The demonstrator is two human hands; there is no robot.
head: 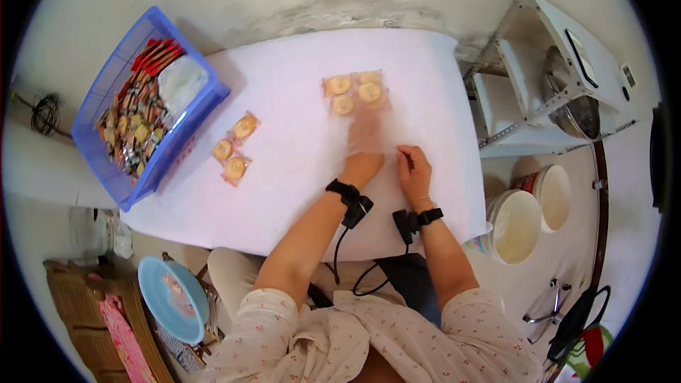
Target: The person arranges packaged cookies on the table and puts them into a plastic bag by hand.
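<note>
Four-sided clusters of wrapped round biscuits lie on a white-covered table (pixel 298 191). In the group at the far middle, several clear-and-pink biscuit packets (pixel 341 85) sit close together. My left hand (pixel 365 130) reaches to the near right packet of that group; it is motion-blurred, so its grip is unclear. To its right, my right hand (pixel 415 170) rests over the cloth, fingers curled in and no item visible in them. Three more biscuit packets (pixel 234 168) lie to the left, nearer the basket.
A blue plastic basket (pixel 183 138) full of small wrapped snacks stands at the table's left. A metal-framed shelf (pixel 532 101) holds a steel bowl and a phone at right. White buckets (pixel 515 227) stand below it. A light-blue basin (pixel 173 298) is at lower left.
</note>
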